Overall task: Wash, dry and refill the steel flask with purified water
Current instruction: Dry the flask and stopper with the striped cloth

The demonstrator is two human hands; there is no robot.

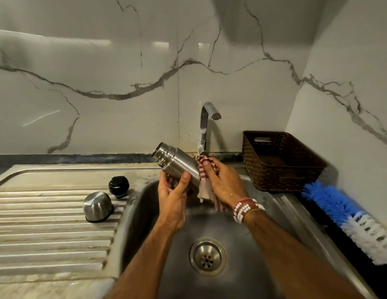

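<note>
steel flask tilted above the sink: left hand grip curled round it; right hand grip pinching striped cloth against it.

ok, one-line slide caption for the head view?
The left hand holds the open steel flask tilted over the sink; the right hand presses a striped cloth against its lower body.

veined marble wall, steel sink, countertop
</note>
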